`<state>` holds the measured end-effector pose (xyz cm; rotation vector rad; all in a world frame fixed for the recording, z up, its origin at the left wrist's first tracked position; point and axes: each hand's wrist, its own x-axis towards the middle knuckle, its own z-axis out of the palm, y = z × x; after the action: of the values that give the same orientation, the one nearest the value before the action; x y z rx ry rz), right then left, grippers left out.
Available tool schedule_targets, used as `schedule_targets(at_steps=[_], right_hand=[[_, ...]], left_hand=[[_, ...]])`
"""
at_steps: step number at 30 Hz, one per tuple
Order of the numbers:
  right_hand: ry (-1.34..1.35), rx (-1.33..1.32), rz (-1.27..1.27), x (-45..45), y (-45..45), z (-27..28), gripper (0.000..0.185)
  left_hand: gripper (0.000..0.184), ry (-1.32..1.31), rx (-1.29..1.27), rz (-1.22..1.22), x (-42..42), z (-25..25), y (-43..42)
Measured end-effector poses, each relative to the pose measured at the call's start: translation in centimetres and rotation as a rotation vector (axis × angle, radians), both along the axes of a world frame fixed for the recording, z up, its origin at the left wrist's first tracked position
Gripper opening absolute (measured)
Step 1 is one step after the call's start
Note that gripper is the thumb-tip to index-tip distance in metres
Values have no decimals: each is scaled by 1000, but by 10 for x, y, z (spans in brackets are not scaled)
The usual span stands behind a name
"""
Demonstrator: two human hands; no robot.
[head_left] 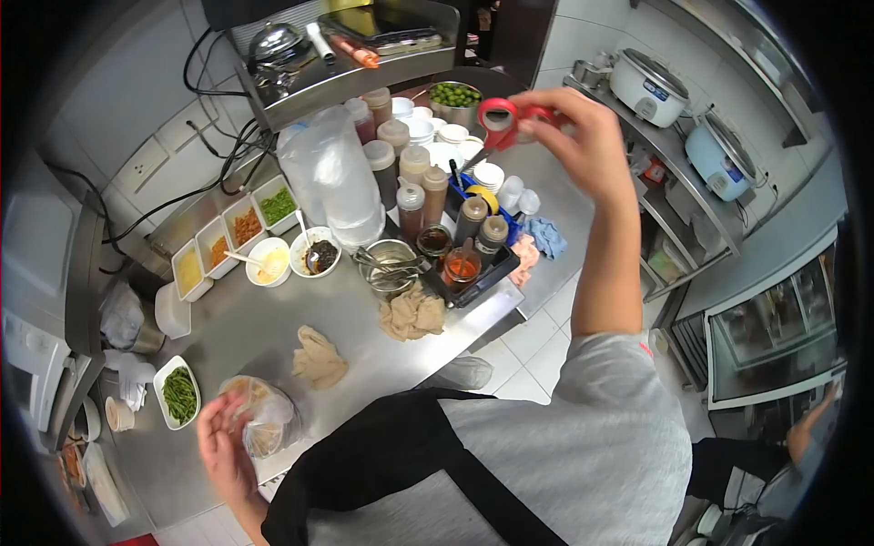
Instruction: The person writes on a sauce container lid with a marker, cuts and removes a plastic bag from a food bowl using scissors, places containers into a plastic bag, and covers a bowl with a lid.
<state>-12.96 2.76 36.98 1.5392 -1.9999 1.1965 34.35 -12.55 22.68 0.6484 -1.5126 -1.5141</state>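
Observation:
My right hand (583, 136) is raised above the back of the counter, its fingers closed on the red handles of a pair of scissors (499, 123). The blades point down toward a blue container (469, 193) beside the sauce bottles. At the counter's front edge my left hand (228, 446) rests by a clear plastic bag (271, 420) with light brown contents; whether its fingers grip the bag cannot be made out. A white dish of green beans (178, 393) sits left of the bag. Two crumpled brown cloths (319, 358) lie to its right.
Sauce bottles (410, 205), a large clear bag (332, 177) and white tubs of chopped food (246, 227) line the counter's back. Two bowls (316, 252) stand before them. Rice cookers (648, 86) are on a right-hand shelf. Another person (774, 464) is at the lower right.

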Motion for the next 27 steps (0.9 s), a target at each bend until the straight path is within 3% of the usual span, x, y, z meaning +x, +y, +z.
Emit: schedule_targets(at_steps=[3, 4, 6, 8, 11, 13, 15, 17, 19, 21, 23, 25, 27], right_hand=[[169, -239, 243, 51, 27, -14, 22], [207, -349, 361, 65, 18, -34, 21], [146, -377, 482, 104, -2, -79, 21], [59, -252, 591, 144, -28, -139, 21], [-105, 52, 752, 191, -44, -202, 33], [-407, 254, 694, 201, -45, -242, 35], [-890, 238, 769, 213, -55, -259, 37], [-950, 90, 805, 215, -68, -265, 44], [-1249, 124, 851, 219, -76, -236, 48], [-1342, 239, 941, 214, -85, -223, 43], [-1328, 240, 957, 213, -90, -221, 43], [-1371, 285, 920, 212, -91, -221, 47], [-1386, 339, 874, 212, -90, -222, 47]], left_hand=[[78, 8, 250, -391, -56, 3, 13], [81, 49, 314, -590, -73, 0, 12], [83, 222, 542, -728, -110, -9, 19], [71, 492, 796, -664, -135, -35, 17], [38, 386, 869, -319, -145, -78, 10], [36, 270, 721, -171, -146, -89, 16], [39, 189, 564, -207, -145, -82, 25], [41, 142, 255, -233, -140, -76, 29], [42, 50, -13, -171, -120, -67, 26], [43, -78, -195, -71, -89, -53, 22], [45, -407, -692, 331, -42, -62, 15], [49, -611, -657, 687, 15, -81, 13], [54, -706, -444, 826, 61, -97, 15]])
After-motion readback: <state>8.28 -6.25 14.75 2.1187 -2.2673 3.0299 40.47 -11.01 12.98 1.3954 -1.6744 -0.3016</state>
